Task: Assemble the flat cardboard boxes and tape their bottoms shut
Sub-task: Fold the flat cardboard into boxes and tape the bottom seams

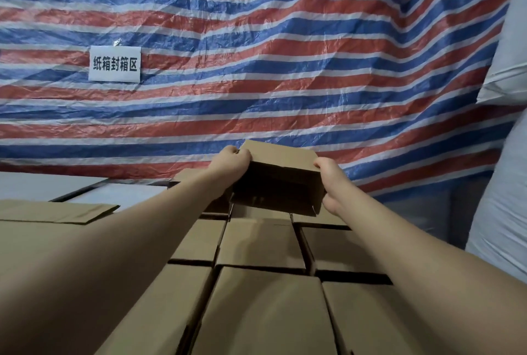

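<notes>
Your left hand (232, 166) and right hand (332, 183) grip the open box (281, 175) by its ends, long axis left-right, above the far row of stacked boxes (261, 243).

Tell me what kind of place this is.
Probably a warehouse box-sealing station: rows of assembled cardboard boxes, a striped tarp for a wall, and a paper sign reading carton sealing area. Both hands hold another box.

arms: both outstretched | left hand (232, 165): fingers curled, gripping | right hand (332, 183): apparently gripping
</notes>
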`<state>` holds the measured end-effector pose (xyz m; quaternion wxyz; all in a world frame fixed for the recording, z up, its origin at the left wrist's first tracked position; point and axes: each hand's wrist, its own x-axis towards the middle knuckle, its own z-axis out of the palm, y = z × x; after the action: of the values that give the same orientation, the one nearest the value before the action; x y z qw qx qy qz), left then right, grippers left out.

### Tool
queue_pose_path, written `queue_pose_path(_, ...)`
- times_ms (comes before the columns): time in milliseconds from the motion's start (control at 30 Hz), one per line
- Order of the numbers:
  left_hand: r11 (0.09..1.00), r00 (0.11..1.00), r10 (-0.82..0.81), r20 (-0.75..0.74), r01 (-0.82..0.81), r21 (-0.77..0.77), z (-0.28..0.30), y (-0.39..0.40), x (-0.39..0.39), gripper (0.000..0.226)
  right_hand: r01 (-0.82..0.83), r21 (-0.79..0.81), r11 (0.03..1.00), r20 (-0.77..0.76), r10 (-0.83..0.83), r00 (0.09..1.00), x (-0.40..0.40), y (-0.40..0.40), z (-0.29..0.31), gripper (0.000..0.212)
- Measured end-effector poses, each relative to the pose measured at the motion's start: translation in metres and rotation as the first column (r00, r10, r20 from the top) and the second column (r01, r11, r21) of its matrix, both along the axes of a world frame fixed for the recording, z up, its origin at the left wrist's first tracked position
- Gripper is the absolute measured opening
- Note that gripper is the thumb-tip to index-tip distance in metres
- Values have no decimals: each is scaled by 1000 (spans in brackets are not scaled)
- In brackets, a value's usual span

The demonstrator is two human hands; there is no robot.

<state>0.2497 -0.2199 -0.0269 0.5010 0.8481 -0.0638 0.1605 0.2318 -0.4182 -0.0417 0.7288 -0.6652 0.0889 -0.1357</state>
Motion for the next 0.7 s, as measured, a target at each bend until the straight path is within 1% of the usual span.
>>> queue_pose_path(67, 998, 999, 17, 28, -19, 57, -6, -7, 33, 39, 22, -27, 999, -12, -22, 1000, 30, -5, -3, 28)
queue_pose_path(133, 990, 999, 20, 43, -26, 136, -13, -12, 62, 43, 26, -47, 999, -48, -28, 998, 55, -8, -7, 26)
queue_pose_path(233, 961, 998, 58, 34, -65, 267, -27, -12, 99, 56, 58, -81, 995, -71, -64, 995, 86, -11, -15, 31)
queue_pose_path(333, 898, 993, 97, 65, -115, 425, -40, -10, 126, 65, 63, -115, 991, -70, -72, 995, 110, -10, -23, 36)
queue_pose_path(500, 827, 983, 144, 110, -180, 533, -50, -8, 154, 65, 49, -98, 994, -35, -52, 998, 133, -3, -35, 36)
queue_pose_path(567, 794, 982, 162, 96, -188, 578, -56, -6, 162, 65, 40, -135, 990, -40, -46, 998, 142, -3, -43, 36)
queue_pose_path(633, 765, 982, 182, 57, -178, 619, -64, -3, 167, 65, 10, -186, 982, -82, -26, 996, 146, 1, -52, 39)
queue_pose_path(700, 735, 981, 192, 9, -150, 661, -72, -1, 169, 61, -15, -286, 958, -152, -30, 988, 144, 5, -59, 51)
